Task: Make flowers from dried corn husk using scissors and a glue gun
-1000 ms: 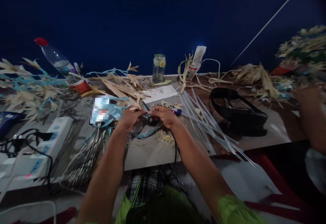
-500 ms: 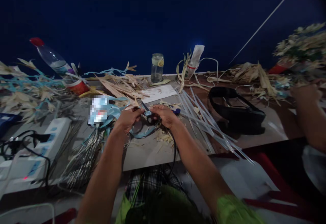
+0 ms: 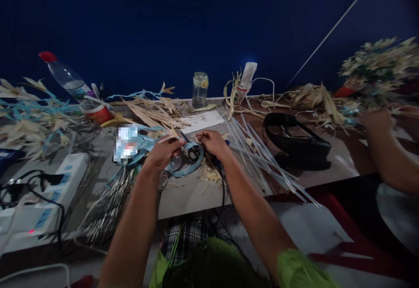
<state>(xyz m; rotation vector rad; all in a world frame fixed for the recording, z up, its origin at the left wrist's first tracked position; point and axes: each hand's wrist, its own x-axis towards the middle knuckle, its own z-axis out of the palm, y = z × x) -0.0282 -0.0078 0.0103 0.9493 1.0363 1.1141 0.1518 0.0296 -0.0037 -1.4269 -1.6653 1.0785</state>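
Near the middle of the table, my left hand point(image 3: 165, 152) is closed in a pinch on a dried-husk flower point(image 3: 172, 133), whose pale pointed petals stick up above the fingers. My right hand point(image 3: 213, 142) is a short way to the right, its thumb and fingers pinched at the upper end of a blue ribbon point(image 3: 186, 172). That ribbon loops down between both hands. Black-handled scissors point(image 3: 194, 152) lie between the hands, partly behind the ribbon. Below my right hand are husk scraps point(image 3: 209, 172).
Clear plastic sticks point(image 3: 262, 157) and a black headset-like object point(image 3: 297, 144) lie right. A power strip point(image 3: 60, 196), wire stems point(image 3: 109, 207) and husk flowers point(image 3: 28, 131) are left. A glass jar point(image 3: 199, 89) stands behind. Another person's hand point(image 3: 376, 122) works far right.
My hands have moved apart, with the right hand lifting slightly up and right. The scissors handles and ribbon loop show more plainly between them. The whole view has shifted slightly.
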